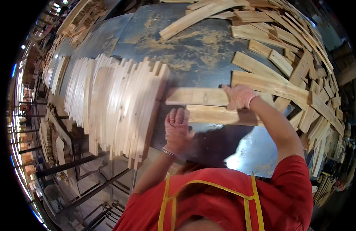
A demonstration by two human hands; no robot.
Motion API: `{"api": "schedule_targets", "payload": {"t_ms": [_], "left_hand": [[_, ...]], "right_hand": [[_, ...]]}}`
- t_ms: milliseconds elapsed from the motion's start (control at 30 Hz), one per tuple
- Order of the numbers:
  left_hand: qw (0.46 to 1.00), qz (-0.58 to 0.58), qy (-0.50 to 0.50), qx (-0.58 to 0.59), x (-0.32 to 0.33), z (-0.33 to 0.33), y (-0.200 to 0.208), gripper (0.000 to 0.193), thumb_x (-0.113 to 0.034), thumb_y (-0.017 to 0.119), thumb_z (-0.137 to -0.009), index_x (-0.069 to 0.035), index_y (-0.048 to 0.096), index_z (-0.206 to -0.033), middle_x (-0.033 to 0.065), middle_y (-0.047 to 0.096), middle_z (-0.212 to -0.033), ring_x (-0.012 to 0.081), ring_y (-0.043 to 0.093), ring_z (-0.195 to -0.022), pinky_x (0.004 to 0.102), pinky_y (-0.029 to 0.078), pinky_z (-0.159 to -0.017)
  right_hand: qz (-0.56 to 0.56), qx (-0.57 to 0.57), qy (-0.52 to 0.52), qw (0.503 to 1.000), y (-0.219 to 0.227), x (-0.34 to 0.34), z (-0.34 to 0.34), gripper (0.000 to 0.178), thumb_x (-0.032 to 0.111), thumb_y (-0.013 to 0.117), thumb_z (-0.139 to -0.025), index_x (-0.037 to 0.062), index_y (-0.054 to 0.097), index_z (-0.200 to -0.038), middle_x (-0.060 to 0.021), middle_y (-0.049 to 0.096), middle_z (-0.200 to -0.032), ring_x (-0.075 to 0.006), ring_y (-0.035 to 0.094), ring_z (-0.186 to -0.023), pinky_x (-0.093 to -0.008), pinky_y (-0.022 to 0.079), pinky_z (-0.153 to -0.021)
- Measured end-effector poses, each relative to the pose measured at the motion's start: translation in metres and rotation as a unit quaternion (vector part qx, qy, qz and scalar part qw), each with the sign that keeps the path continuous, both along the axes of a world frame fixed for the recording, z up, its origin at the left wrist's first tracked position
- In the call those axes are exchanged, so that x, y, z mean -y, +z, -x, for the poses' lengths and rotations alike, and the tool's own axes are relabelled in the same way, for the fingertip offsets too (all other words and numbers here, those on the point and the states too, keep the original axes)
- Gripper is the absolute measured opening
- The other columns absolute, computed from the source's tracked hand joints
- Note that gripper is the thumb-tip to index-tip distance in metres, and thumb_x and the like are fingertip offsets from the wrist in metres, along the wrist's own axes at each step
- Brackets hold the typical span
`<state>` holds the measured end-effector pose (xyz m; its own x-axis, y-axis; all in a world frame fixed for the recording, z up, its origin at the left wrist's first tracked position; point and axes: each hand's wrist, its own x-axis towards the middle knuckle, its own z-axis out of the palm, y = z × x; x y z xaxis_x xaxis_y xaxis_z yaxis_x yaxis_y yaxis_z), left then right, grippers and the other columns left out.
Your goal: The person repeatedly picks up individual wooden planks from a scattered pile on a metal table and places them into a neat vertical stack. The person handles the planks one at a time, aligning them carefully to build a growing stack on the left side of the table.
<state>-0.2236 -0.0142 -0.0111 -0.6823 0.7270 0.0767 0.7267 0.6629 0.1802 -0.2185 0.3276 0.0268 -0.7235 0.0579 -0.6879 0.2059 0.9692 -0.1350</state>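
Both my hands wear thin, pale, see-through gloves. My right hand (240, 96) is closed over the right end of a pale wooden board (201, 96), which lies crosswise in front of me. A small dark spot shows by its fingertips; I cannot make out what it is. Just nearer to me, a second wooden board (212, 114) lies alongside the first. My left hand (178, 129) is held with its fingers stretched out beside that board's left end, the thumb apart, gripping nothing. Left of it stands a tight row of pale wooden strips (120, 104), set side by side with uneven ends.
A large heap of loose boards (297, 69) covers the table's right side. One long board (201, 19) lies slanted at the far side. Sawdust (208, 46) is strewn over the dark metal tabletop (147, 42). Below the near left edge is a metal frame (85, 188).
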Motion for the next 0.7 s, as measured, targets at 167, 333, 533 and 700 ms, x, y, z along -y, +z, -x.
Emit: {"api": "schedule_targets", "payload": {"t_ms": [167,333,533,700], "left_hand": [[0.990,0.096,-0.098,0.040,-0.032,0.005,-0.006,0.106,-0.052,0.092,-0.067,-0.009,0.053,-0.155,0.0194,0.053,-0.154,0.0425,0.045,-0.148,0.0581,0.034,-0.122],[0.983,0.134,-0.079,0.101,-0.048,-0.002,-0.001,0.105,-0.047,0.093,-0.067,-0.011,0.050,-0.156,0.0161,0.058,-0.148,0.0372,0.053,-0.140,0.0550,0.042,-0.116],[0.967,0.146,0.009,0.209,0.050,-0.015,0.016,0.091,-0.034,0.086,-0.077,-0.010,0.050,-0.157,0.0178,0.063,-0.141,0.0389,0.062,-0.129,0.0519,0.049,-0.109],[0.919,0.024,0.158,0.360,0.160,-0.053,0.025,0.075,-0.028,0.078,-0.084,-0.006,0.055,-0.152,0.0222,0.065,-0.134,0.0409,0.068,-0.117,0.0490,0.055,-0.099]], "right_hand": [[0.081,-0.078,0.153,0.982,0.005,-0.009,-0.083,0.116,0.050,0.089,-0.074,0.0129,0.033,-0.168,-0.0190,0.060,-0.148,-0.0372,0.058,-0.137,-0.0482,0.046,-0.116],[-0.054,-0.242,-0.002,0.969,0.022,-0.134,-0.061,0.100,0.033,0.090,-0.070,0.0100,0.047,-0.157,-0.0177,0.058,-0.151,-0.0384,0.056,-0.139,-0.0467,0.046,-0.118],[-0.139,-0.123,-0.044,0.982,-0.008,-0.110,-0.059,0.095,0.028,0.088,-0.073,0.0143,0.048,-0.157,-0.0170,0.064,-0.141,-0.0387,0.061,-0.134,-0.0453,0.053,-0.112],[0.228,-0.204,-0.323,0.896,-0.015,-0.031,-0.048,0.093,0.037,0.090,-0.075,0.0003,0.052,-0.152,-0.0195,0.077,-0.113,-0.0318,0.074,-0.103,-0.0417,0.057,-0.092]]}}
